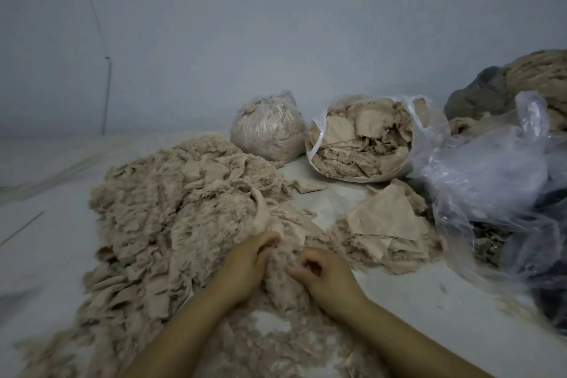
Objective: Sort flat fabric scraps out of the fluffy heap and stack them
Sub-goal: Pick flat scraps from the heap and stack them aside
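Note:
A big fluffy beige heap point(171, 212) of fleece and scraps spreads over the left and middle of the white surface. A stack of flat beige scraps point(386, 224) lies to its right. My left hand point(245, 264) sits at the heap's near edge with curled fingers gripping a piece of fleece point(277, 267). My right hand point(325, 273) is just beside it, fingers curled and pinching the same fluffy piece from the right. A single flat scrap point(308, 186) lies apart beyond the heap.
An open plastic bag of beige scraps point(362, 138) lies on its side at the back, with a tied bag of fluff point(267, 132) to its left. Crumpled clear plastic bags point(497, 181) and a dark and beige fabric pile point(521, 77) fill the right side. A wall stands behind.

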